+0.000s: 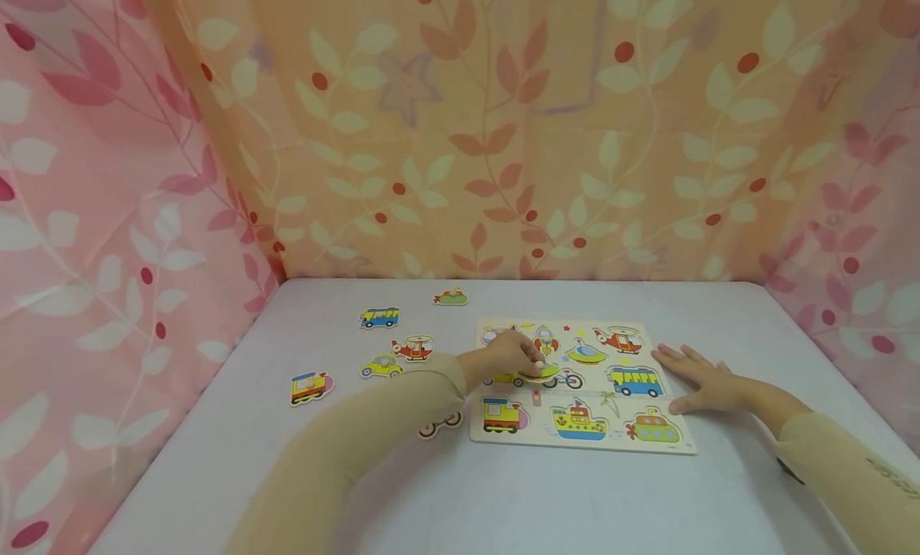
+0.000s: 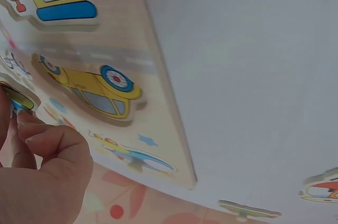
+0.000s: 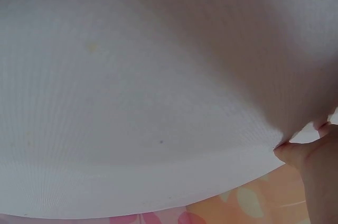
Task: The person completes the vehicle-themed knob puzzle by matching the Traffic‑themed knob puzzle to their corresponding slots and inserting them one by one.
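Tabletop (image 1: 575,499): saucer (image 1: 549,372) beneath left fingers (image 1: 530,352)

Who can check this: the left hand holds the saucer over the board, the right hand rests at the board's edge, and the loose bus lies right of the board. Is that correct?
No: the loose bus lies left of the board, as the head view shows. The left hand holds the saucer over the board and the right hand rests at its edge.

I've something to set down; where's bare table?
Bare table lies in front of the puzzle board, between the sleeves, and behind the board, toward the curtain. Crowded: left of the board, among the train, car, bus and helicopter pieces; the right hand rests at the board's right edge.
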Demonstrator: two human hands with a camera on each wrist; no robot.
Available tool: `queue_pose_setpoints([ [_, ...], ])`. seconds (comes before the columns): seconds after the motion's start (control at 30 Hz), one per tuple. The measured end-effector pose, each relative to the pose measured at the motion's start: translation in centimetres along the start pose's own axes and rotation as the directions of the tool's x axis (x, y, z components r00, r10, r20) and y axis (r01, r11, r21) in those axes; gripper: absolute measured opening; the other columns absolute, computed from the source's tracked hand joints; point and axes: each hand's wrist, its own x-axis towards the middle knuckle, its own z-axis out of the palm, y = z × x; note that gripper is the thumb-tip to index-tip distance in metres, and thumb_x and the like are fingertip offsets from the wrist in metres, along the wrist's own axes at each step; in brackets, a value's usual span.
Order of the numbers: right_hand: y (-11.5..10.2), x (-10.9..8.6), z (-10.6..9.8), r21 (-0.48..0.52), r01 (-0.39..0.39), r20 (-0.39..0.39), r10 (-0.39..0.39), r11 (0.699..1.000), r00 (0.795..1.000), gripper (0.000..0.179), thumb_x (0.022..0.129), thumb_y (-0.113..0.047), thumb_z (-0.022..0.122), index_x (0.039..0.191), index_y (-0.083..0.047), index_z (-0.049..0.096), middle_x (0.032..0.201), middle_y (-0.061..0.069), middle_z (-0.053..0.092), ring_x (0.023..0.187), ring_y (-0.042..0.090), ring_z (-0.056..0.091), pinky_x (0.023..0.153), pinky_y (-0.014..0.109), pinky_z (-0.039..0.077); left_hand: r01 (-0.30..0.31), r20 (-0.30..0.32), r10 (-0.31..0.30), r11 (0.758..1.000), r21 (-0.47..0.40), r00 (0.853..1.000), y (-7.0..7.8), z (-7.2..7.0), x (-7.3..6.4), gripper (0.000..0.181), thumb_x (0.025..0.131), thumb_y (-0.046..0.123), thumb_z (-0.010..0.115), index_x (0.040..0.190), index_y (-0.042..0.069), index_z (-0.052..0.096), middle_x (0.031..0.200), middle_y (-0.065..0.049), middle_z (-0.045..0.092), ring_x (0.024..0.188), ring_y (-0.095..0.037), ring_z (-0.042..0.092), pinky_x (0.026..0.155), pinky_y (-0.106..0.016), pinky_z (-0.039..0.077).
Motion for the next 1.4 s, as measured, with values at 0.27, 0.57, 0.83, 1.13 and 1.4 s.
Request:
queue_pose_setpoints([
  [0.27,-0.1,-0.1,-0.1,0.005,0.008,0.001,-0.008,1.0,1.0,0.099,0.078,-0.046,0.075,0.152,-0.004,0.023,0.156,0.027,0.008,0.137,0.056,-0.007,0.09,0.08,-0.009,0.012,0.017,-0.012,1.0,-0.002,1.0,1.1,1.5,0.9,0.015,0.08,0.014,0.081,0.094,0.015,0.076,0.089,0.006,0.063,0.083,-0.01,0.052,0.078,-0.024,0.044],
  [0.57,-0.1,-0.1,-0.1,0.008,0.002,0.003,-0.002,1.0,1.0,0.101,0.078,-0.046,0.076,0.152,-0.004,0.022,0.156,0.027,0.007,0.137,0.056,-0.008,0.091,0.08,-0.009,0.021,0.004,-0.021,1.0,0.001,1.0,2.8,2.4,1.4,0.011,0.08,0.012,0.08,0.089,0.014,0.074,0.09,0.006,0.063,0.082,-0.009,0.054,0.078,-0.025,0.046],
  [0.83,-0.2,0.0,-0.1,-0.002,-0.004,0.003,0.004,1.0,1.0,0.1,0.077,-0.044,0.077,0.152,-0.004,0.023,0.156,0.027,0.009,0.137,0.056,-0.005,0.091,0.08,-0.007,0.05,0.014,-0.049,0.997,-0.057,0.999,3.8,2.9,2.0,0.009,0.081,0.008,0.079,0.082,0.013,0.072,0.082,0.004,0.062,0.078,-0.011,0.053,0.077,-0.027,0.044],
  [1.13,-0.3,0.0,-0.2,0.004,-0.01,0.003,0.01,1.0,1.0,0.1,0.078,-0.045,0.076,0.152,-0.004,0.022,0.156,0.027,0.009,0.138,0.055,-0.007,0.092,0.079,-0.009,-0.013,-0.026,0.013,1.0,0.012,1.0,4.5,3.7,2.9,0.007,0.081,0.011,0.079,0.085,0.013,0.074,0.089,0.007,0.063,0.074,-0.009,0.05,0.07,-0.024,0.042],
  [1.4,-0.5,-0.1,-0.2,0.015,-0.007,0.007,0.007,1.0,1.0,0.1,0.078,-0.044,0.076,0.152,-0.003,0.023,0.156,0.027,0.009,0.138,0.055,-0.007,0.093,0.079,-0.009,0.035,-0.035,-0.033,0.998,0.051,0.999,5.1,4.7,3.9,0.008,0.081,0.015,0.08,0.08,0.017,0.072,0.086,0.009,0.062,0.078,-0.01,0.051,0.077,-0.025,0.041],
])
